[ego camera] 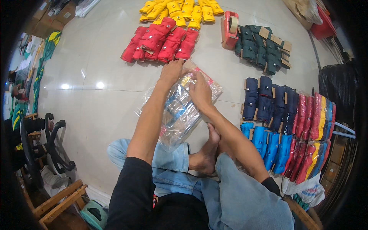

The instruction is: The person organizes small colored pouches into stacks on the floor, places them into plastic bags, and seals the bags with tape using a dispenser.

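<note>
On the tiled floor before my crossed legs lies a clear plastic bag (184,115), crinkled and shiny. Blue material shows through its middle, with yellow and red near its upper end. My left hand (172,72) grips the bag's upper left edge, its fingers bent over the plastic. My right hand (201,90) pinches the plastic a little to the right, with its fingers curled. Just beyond the left fingertips lie rolled red fabric bundles (164,40) with snap buttons. The hands hide part of the bag's upper end.
Yellow rolls (181,11) lie at the far side, beside a red tape dispenser (230,31). Rightward are dark green rolls (256,46), navy rolls (264,97), blue rolls (264,143) and bagged multicoloured packs (319,118). At left stands a black chair base (56,143).
</note>
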